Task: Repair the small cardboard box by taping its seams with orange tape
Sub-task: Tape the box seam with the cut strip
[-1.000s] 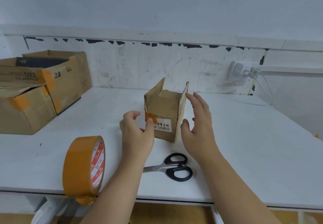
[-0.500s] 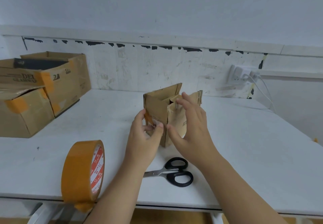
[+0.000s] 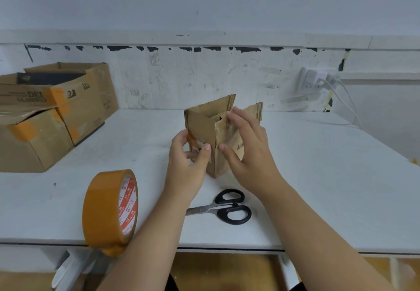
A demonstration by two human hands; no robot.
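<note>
Small box (image 3: 211,136) at frame centre, upright on surface (image 3: 318,177), flaps up. Left hand (image 3: 188,163) on its left face, right hand (image 3: 247,150) on its right face. Scissors (image 3: 223,206) on surface just below box, between forearms. Tape roll (image 3: 109,211) lower left, on edge at surface's near rim. Two larger boxes (image 3: 52,113) at far left, touching. Wall socket (image 3: 316,81) upper right, behind surface.

I see two bare forearms, no sleeves, entering from 6 o'clock. Left hand (image 3: 186,165) at 7 o'clock, right hand (image 3: 248,147) at 5 o'clock: short plain nails, unmarked.
</note>
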